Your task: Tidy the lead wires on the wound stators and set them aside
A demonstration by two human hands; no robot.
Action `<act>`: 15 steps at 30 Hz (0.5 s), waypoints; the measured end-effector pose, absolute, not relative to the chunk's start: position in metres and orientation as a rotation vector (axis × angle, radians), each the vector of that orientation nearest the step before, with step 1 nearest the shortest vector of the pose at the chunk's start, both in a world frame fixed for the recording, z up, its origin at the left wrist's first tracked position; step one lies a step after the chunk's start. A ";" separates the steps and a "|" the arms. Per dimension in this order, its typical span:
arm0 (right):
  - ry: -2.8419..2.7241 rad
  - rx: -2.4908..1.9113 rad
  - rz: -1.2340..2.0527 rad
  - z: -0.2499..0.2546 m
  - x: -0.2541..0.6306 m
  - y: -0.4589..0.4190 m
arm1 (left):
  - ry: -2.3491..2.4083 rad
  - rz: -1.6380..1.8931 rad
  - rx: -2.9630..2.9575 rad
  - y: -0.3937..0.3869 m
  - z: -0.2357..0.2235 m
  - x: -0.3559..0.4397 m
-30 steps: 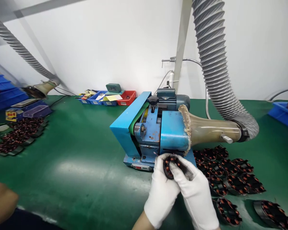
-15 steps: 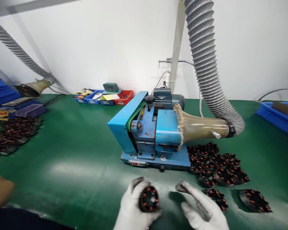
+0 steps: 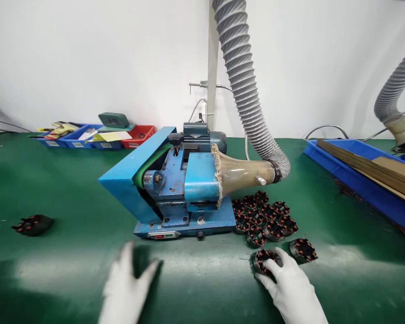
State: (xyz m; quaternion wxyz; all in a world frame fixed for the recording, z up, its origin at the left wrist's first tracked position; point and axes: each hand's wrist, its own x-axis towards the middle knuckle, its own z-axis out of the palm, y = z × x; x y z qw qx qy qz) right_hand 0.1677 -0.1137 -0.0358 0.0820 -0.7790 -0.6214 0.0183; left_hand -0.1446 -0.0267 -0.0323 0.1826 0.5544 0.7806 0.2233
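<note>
My right hand [image 3: 288,281], in a white glove, has its thumb and fingers around a motor stator [image 3: 261,261], a dark ring with copper windings, which rests on the green table. My left hand [image 3: 126,279], also gloved and blurred by motion, is held over the table in front of the belt sander [image 3: 175,193], with thumb and fingers apart and nothing in it. Another stator [image 3: 303,249] sits just behind my right hand. A single stator [image 3: 33,225] lies tilted on the table at the far left.
Several stators [image 3: 256,217] stand grouped beside the sander's base. A ribbed suction hose [image 3: 238,67] rises from the sander's hood. Small bins [image 3: 110,145] line the back left, and a blue tray [image 3: 327,157] with brown cardboard strips is at the right.
The view has swung right. My left hand has let go of its stator, and a stator now lies at the far left. My right hand has closed on a stator at the right.
</note>
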 end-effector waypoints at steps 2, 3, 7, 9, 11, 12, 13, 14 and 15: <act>-1.800 -2.239 0.214 -0.030 0.160 -0.112 | 1.811 0.647 1.599 -0.052 -0.043 -0.101; -1.736 -2.170 0.338 -0.025 0.156 -0.111 | 1.569 0.621 1.607 -0.064 -0.045 -0.081; -1.481 -1.851 0.632 -0.003 0.135 -0.101 | 1.067 0.757 1.591 -0.094 -0.040 -0.018; -1.446 -1.745 0.569 0.001 0.123 -0.098 | 1.165 0.926 1.586 -0.095 -0.036 -0.002; -1.444 -1.681 0.450 -0.001 0.110 -0.097 | 1.247 1.093 1.522 -0.087 -0.036 0.000; -1.453 -1.656 0.395 -0.002 0.104 -0.097 | 1.237 1.160 1.463 -0.082 -0.038 -0.003; -1.467 -1.638 0.339 -0.004 0.097 -0.095 | 1.206 1.212 1.393 -0.076 -0.039 -0.007; -1.484 -1.625 0.284 -0.004 0.091 -0.092 | 1.170 1.248 1.333 -0.069 -0.041 -0.013; -1.505 -1.617 0.245 -0.003 0.084 -0.088 | 1.121 1.263 1.285 -0.063 -0.042 -0.019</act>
